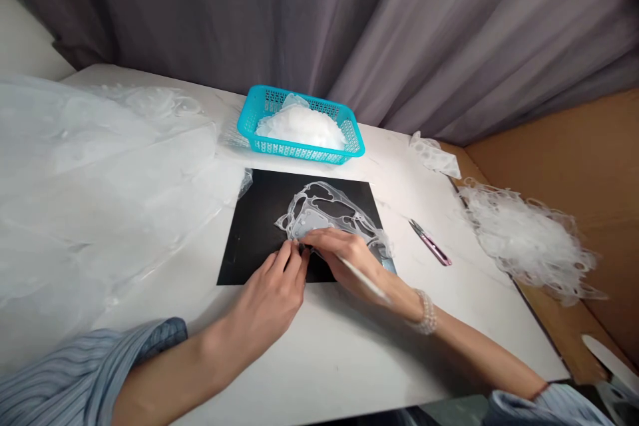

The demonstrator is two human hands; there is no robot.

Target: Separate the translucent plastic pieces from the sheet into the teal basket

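While both hands meet at the front of the black mat (pixel 259 239), the left hand (pixel 272 296) presses its fingertips (pixel 292 254) down on the near edge of a clear film web (pixel 327 210), fingers bent and close together. The right hand (pixel 344 256) grips a thin white stick (pixel 364 279), held like a pen, with its tip hidden among the fingers at the film; a bead bracelet (pixel 424 316) circles that wrist. The film is a cut-out sheet full of holes, lying across the middle and right part of the mat, touching both hands.

The mat lies flat on the white desk (pixel 349 359). Just behind it stands a turquoise basket (pixel 299 146) heaped with pale film pieces. To the left, a big sheet of clear plastic (pixel 100 200) covers the desk. Right of the mat, apart from it, lies a small pair of snips (pixel 430 243) with a pinkish handle. Further right, a tangled pile of scrap film (pixel 524 239) hangs over the desk edge beside a brown board (pixel 574 166), and a smaller scrap (pixel 434 154) sits near the back. Grey curtains (pixel 399 26) hang behind.
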